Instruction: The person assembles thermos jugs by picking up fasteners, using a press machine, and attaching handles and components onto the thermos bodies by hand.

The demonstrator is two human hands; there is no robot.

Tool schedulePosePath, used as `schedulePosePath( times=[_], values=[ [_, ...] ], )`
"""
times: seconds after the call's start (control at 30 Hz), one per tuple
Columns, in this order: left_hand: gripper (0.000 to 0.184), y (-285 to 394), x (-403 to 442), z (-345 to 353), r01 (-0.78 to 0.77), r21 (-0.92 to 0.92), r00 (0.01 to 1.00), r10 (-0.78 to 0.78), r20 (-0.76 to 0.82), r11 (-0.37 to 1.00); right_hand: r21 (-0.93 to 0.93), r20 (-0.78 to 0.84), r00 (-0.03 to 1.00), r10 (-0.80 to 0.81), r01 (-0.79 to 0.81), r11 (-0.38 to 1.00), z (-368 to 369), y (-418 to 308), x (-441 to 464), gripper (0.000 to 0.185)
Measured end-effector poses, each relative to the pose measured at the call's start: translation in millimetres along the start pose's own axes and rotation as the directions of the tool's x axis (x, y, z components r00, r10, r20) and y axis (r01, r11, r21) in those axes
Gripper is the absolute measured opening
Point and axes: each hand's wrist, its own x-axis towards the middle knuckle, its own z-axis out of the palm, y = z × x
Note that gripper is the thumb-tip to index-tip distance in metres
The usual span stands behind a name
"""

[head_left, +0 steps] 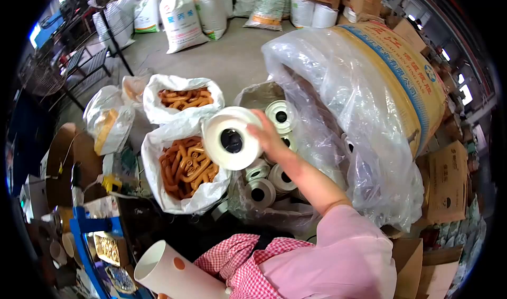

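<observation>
White sack (pixel 182 19), back of floor: blue Chinese characters, 聚丙烯; smaller lines below too small to read. Big yellow package (pixel 409 74), right: large red characters, second looks like 江; red capitals beneath, ending "WEN PING DAN". Blue band (pixel 392 69) on it: white Chinese characters, apparently ending 有限公司. Brown carton (pixel 447 181), far right: dark characters and a mark, illegible.

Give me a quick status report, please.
Right grip on white round part, raised. Left hand barely visible by white tube, hold unclear. Loose plastic near similar parts may snag.
</observation>
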Motion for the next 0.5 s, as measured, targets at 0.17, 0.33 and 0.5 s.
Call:
schedulePosePath(
  times=[0.17, 0.33, 0.5],
  values=[
    [0.056, -32, -20, -4, 0.075, -0.154, 0.987, -0.096, -0.129, 0.985, -0.055, 0.648, 0.533, -0.543, 0.745, 0.665, 191, -47, -33, 0.07],
    [0.044, -48, -54, -7, 0.031, -0.021, 0.972, -0.034, -0.231, 0.999, 0.181, 0.934, 0.134, -0.332, 0.623, 0.761, 267, -40, -92, 0.065],
    [0.041, -40, -57, -11, -0.117, 0.063, 0.951, 0.13, -0.281, 0.991, 0.186, 0.953, 0.088, -0.289, 0.583, 0.791, 266, -49, -91, 0.069]
  ],
)
